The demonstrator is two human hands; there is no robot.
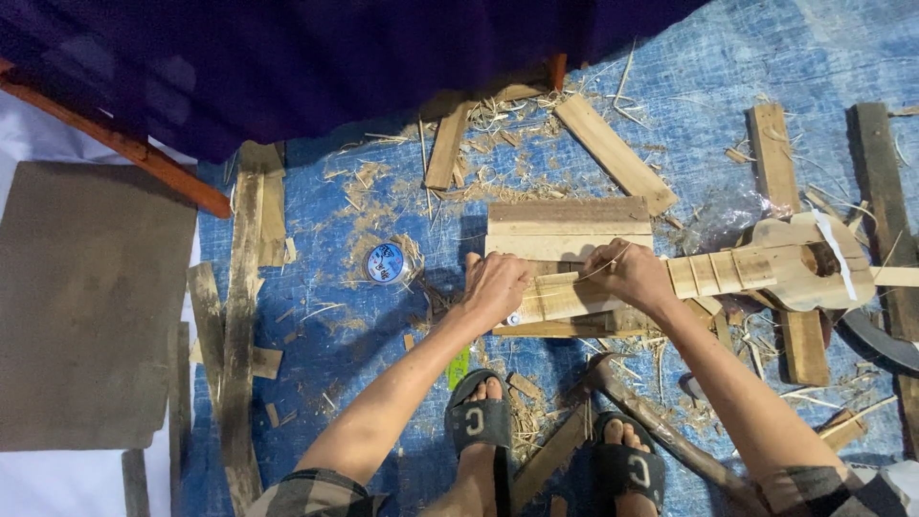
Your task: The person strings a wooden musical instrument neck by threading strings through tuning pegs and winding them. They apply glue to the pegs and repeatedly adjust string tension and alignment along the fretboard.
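Leftmost, a flat grey-brown board [91, 306] is seen lying on pale ground beside a blue tarpaulin [325, 335], and long weathered planks [239, 316] are laid along the tarpaulin's left edge. Further right, a small round tin [386, 262] with a blue-and-white lid is set among sawdust and shavings, near the left hand but apart from it.

The left hand [493, 287] is curled down over the head end of a small unfinished wooden guitar [756, 273], with the fingers closed around the end of the neck; how firmly it is gripped cannot be told. Just beside it, the right hand [632, 273] is pressed onto the neck, fingers bent over the top, and a thin pale strand is seen pinched at the fingertips. The neck is rested across a stack of short boards [565, 225], which lies on the tarpaulin in front of two feet in dark sandals [483, 421].

To the right, the neck is marked with cross lines like frets, and the rounded body with its sound hole is found near the right edge, lying over wooden offcuts [775, 158]. A dark plank [885, 206] is placed furthest right, and a dark cloth [287, 67] is hung across the top.
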